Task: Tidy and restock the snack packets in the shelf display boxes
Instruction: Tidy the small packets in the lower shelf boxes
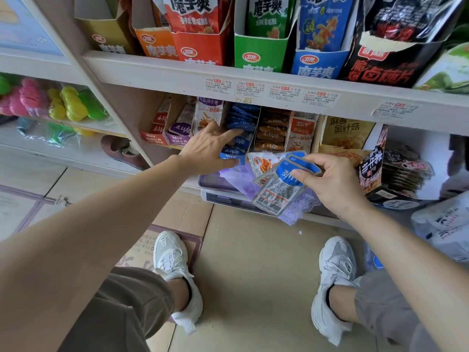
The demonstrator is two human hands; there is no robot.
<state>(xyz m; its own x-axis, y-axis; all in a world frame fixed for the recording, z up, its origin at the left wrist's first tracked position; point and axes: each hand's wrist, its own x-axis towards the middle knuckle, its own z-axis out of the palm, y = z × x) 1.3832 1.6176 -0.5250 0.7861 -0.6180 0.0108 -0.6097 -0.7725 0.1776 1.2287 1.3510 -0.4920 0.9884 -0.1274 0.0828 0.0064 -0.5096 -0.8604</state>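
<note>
My left hand (pixel 206 148) reaches into the lower shelf, its straight fingers pressing on the blue snack packets (pixel 241 119) stacked in the blue display box (pixel 232 156). To the right, my right hand (pixel 327 179) pinches a small bunch of blue-topped packets (pixel 281 185) in front of the shelf; their printed backs face me. An orange-printed packet (pixel 261 162) lies just behind that bunch. Beside the blue box stands a box of brown packets (pixel 272 130).
Red and purple display boxes (pixel 165 134) stand left of my left hand, a yellow box (pixel 342 134) and dark packets (pixel 401 168) to the right. The upper shelf (pixel 177 74) overhangs with tall boxes. A purple cloth covers a scale (pixel 223 191) below. Flattened cardboard (pixel 253 262) lies underfoot.
</note>
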